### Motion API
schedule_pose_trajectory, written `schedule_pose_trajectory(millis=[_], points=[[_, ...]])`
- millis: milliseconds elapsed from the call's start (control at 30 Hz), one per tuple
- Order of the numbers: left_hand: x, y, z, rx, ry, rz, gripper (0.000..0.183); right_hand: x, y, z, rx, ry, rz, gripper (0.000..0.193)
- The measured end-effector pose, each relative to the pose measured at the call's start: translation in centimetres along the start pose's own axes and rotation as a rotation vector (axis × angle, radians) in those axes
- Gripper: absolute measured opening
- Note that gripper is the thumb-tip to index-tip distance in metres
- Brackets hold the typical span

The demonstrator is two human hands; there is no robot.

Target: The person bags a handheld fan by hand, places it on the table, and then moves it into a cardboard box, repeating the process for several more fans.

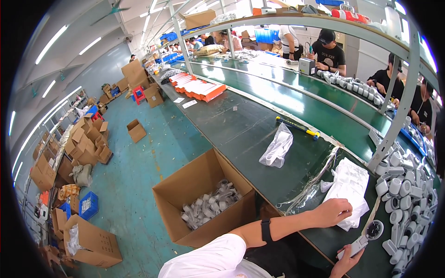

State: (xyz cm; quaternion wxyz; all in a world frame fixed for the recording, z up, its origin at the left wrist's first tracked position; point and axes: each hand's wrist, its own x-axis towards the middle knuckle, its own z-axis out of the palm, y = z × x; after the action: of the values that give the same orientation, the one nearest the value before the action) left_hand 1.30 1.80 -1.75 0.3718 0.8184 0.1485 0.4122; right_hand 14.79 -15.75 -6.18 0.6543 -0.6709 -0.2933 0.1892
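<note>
My right hand [347,265], at the lower right, is wrapped round the handle of a white handheld fan [359,245]. The fan's round, dark-centred head [373,229] points up and away from me. My left hand [333,213] is over the near part of a stack of white plastic bags [348,183], its fingertips pressed together. Whether a bag is between those fingers I cannot make out. Beside the right hand, a large heap of similar white and grey fans [402,194] covers the bench's right end. Farther off on the dark bench lies a clear bag with a white item inside [278,147].
An open carton [169,204] with several bagged white items stands against the bench's left edge. A yellow and black tool [299,128] lies by the bench rail. Orange boxes [197,87] sit farther along. A metal post [401,106] rises at the right; people work across the green conveyor [259,76].
</note>
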Motion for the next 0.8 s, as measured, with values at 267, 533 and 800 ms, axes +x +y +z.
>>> schedule_pose_trajectory(millis=[267, 533, 800], points=[[-0.6, 1.0, 0.7, -0.089, -0.048, -0.048, 0.011, -0.2, -0.3, -0.1, -0.032, -0.002, -0.01, 0.076], [-2.1, 1.8, 3.4, -0.252, -0.075, -0.094, 0.01, -0.5, 1.6, 1.2, 0.238, 0.063, -0.034, 0.062], [-3.2, 2.3, 4.2, -0.356, -0.088, -0.184, 0.011, -0.1, 0.7, 3.1, 0.287, 0.08, 0.147, 0.068]])
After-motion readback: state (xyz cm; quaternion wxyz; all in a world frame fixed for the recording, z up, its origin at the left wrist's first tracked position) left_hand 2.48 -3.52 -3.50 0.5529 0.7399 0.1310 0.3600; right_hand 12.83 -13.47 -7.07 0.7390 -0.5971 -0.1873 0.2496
